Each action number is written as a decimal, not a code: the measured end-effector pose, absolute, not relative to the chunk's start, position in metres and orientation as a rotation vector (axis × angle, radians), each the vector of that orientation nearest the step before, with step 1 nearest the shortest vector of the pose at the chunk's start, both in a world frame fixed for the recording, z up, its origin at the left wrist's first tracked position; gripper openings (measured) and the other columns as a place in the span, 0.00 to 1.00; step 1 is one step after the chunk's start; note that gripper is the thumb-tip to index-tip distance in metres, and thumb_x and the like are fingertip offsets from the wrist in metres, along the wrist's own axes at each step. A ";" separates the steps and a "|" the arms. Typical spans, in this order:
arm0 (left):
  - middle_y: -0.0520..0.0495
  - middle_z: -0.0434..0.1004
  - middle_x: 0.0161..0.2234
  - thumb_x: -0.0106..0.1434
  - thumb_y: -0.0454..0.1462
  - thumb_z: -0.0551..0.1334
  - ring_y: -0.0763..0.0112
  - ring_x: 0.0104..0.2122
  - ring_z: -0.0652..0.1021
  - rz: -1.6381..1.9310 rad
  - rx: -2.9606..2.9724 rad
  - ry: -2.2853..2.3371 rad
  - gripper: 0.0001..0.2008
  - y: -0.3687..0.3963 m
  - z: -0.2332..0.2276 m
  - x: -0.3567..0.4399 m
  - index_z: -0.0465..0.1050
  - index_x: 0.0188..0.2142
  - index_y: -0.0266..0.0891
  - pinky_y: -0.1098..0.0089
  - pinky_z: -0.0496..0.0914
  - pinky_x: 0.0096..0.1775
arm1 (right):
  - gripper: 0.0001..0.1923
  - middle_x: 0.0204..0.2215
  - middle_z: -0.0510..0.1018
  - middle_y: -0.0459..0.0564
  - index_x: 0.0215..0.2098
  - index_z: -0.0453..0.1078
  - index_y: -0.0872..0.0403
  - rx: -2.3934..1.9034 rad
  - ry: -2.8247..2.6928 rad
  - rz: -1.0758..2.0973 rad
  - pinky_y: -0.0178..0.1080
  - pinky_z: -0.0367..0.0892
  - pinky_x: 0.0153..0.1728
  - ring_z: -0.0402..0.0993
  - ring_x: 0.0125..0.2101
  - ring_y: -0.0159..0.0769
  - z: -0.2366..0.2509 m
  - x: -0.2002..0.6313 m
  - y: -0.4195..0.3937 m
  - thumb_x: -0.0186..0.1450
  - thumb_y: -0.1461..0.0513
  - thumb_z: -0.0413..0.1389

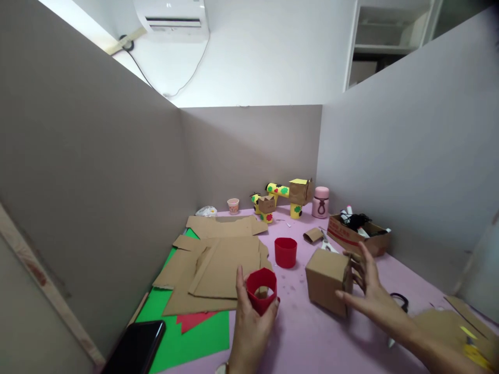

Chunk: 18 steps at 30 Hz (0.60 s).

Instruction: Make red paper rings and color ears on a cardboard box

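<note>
My left hand [253, 317] is wrapped round a red paper-covered tube [262, 280], whose hollow end faces me. A second red tube [286, 253] stands upright on the pink tabletop just beyond it. To the right, my right hand [364, 280] has its fingers spread at the right side of a brown cardboard box [326, 278]. The thumb and fingertips seem to touch the box's side, but whether they grip it I cannot tell. A small piece of folded cardboard [313, 236] lies behind the box, beside white-handled scissors [328, 245].
Flat cardboard sheets [230, 265] cover green paper [202, 337] at left, near a black phone [136, 347]. Yellow cardboard animals [278, 191], a paper cup [233, 205] and a pink bottle [320, 202] stand at the back. A supply box [356, 234] sits by the right partition.
</note>
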<state>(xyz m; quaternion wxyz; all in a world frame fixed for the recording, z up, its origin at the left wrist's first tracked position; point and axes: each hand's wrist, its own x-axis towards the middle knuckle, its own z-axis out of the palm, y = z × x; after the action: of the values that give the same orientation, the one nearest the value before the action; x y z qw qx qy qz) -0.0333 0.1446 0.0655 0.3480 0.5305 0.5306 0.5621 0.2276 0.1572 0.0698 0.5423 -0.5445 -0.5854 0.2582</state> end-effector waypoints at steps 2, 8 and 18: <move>0.35 0.58 0.61 0.55 0.39 0.63 0.60 0.53 0.72 1.450 1.397 1.385 0.47 0.142 0.068 -0.035 0.33 0.65 0.42 0.63 0.66 0.53 | 0.59 0.66 0.43 0.61 0.66 0.25 0.48 -1.278 -1.501 0.696 0.55 0.46 0.60 0.42 0.64 0.50 0.059 0.235 0.148 0.52 0.51 0.62; 0.34 0.62 0.59 0.54 0.37 0.62 0.58 0.54 0.70 1.455 1.453 1.369 0.46 0.140 0.056 -0.032 0.35 0.65 0.39 0.60 0.63 0.55 | 0.53 0.67 0.43 0.57 0.67 0.31 0.49 -1.397 -1.662 0.451 0.59 0.47 0.58 0.42 0.64 0.55 0.092 0.257 0.140 0.55 0.44 0.56; 0.31 0.56 0.62 0.55 0.36 0.58 0.56 0.59 0.62 1.365 1.754 1.322 0.45 0.142 0.027 -0.026 0.31 0.65 0.30 0.57 0.55 0.59 | 0.13 0.46 0.74 0.51 0.47 0.68 0.54 -1.616 -2.241 0.177 0.45 0.71 0.40 0.74 0.41 0.38 0.178 0.121 0.244 0.66 0.58 0.54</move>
<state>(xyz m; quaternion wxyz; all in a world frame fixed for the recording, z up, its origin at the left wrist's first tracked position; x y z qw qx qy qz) -0.0258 0.1417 0.0272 0.2743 0.6522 0.4915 0.5077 0.1215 0.2439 0.1777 0.1855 -0.5736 -0.7954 0.0627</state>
